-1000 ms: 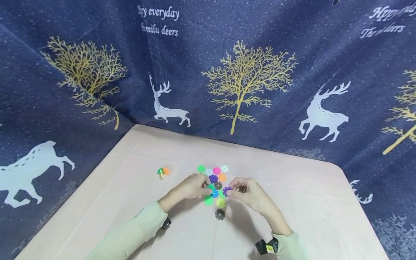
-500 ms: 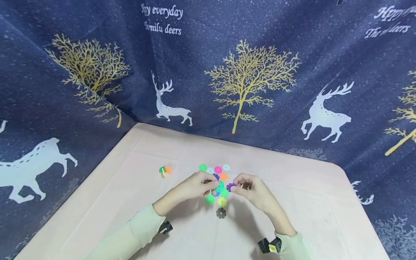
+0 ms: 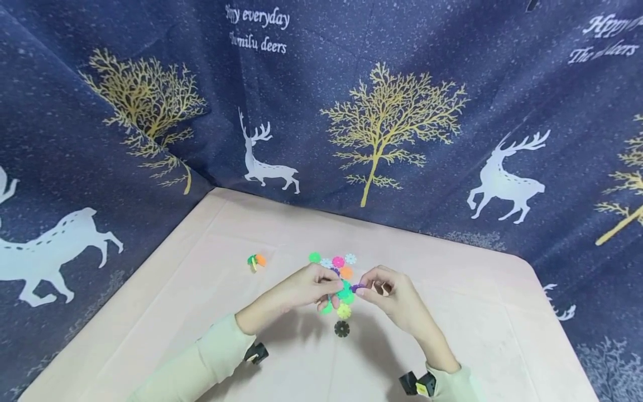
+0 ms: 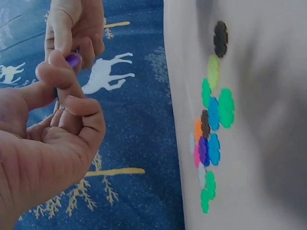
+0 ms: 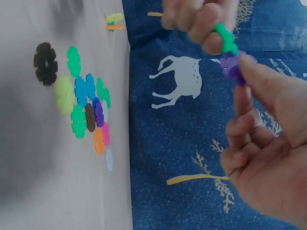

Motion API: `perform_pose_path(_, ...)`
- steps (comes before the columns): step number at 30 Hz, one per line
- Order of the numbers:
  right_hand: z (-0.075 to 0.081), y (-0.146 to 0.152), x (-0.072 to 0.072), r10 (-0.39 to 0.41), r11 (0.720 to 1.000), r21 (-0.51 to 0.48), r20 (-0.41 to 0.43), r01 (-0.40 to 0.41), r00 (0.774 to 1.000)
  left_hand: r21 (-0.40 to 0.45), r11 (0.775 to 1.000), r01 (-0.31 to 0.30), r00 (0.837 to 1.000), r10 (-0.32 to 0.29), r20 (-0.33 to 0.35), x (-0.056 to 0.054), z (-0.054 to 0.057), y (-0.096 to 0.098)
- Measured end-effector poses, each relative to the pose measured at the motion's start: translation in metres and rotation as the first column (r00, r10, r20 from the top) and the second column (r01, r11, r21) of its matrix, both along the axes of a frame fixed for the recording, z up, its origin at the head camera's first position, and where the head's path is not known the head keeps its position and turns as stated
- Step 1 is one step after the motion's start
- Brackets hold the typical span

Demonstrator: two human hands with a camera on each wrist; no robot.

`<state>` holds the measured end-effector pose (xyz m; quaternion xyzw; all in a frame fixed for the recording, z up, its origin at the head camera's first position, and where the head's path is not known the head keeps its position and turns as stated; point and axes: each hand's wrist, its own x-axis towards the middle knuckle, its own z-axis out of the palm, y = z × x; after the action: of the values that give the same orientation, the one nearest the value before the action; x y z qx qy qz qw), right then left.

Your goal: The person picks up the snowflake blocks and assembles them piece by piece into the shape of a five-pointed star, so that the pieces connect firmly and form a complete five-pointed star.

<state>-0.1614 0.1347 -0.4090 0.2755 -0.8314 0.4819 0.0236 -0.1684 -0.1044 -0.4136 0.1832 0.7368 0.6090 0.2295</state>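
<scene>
My left hand [image 3: 308, 287] pinches a green notched plastic disc [image 5: 225, 39] between thumb and fingers. Opposite it, my right hand [image 3: 397, 296] holds a purple notched disc [image 5: 233, 68] by thumb and forefinger. In the right wrist view the edges of the two discs meet, and they look set at an angle to one another. Whether their slots are joined I cannot tell. Both hands are raised over the loose discs on the table; in the left wrist view the fingers hide nearly all of the green disc.
Several loose discs lie beneath and beyond the hands, among them a black disc [image 3: 342, 329], a yellow disc [image 3: 344, 311], an orange disc [image 3: 346, 272] and a pink disc [image 3: 338, 261]. Off to the left sits a small joined cluster [image 3: 255, 262]. A dark blue printed cloth [image 3: 311, 111] hangs behind the table.
My left hand has come up from among the loose discs with the green disc and moved right. The green disc now meets the purple one, which my right hand held throughout.
</scene>
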Motion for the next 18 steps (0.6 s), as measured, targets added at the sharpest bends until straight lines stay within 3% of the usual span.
perform_pose_path(5, -0.002, -0.003, 0.006, -0.014, 0.996, -0.084, -0.224, -0.005, 0.975, 0.068, 0.998, -0.006, 0.999, 0.003, 0.037, 0.009, 0.009, 0.001)
perform_pose_path(7, -0.002, -0.004, 0.008, -0.007, 0.989, -0.142, -0.271, -0.033, 0.962, 0.108, 0.994, -0.004, 0.998, -0.002, 0.055, 0.014, 0.014, 0.001)
perform_pose_path(12, 0.001, -0.005, 0.009, 0.054, 0.955, -0.267, -0.280, -0.132, 0.958, 0.162, 0.987, -0.014, 0.998, 0.004, 0.065, 0.022, 0.023, 0.005)
perform_pose_path(18, 0.002, -0.007, 0.007, 0.097, 0.941, -0.290, -0.265, -0.175, 0.959, 0.167, 0.985, -0.037, 0.998, 0.029, 0.049, 0.025, 0.026, 0.007)
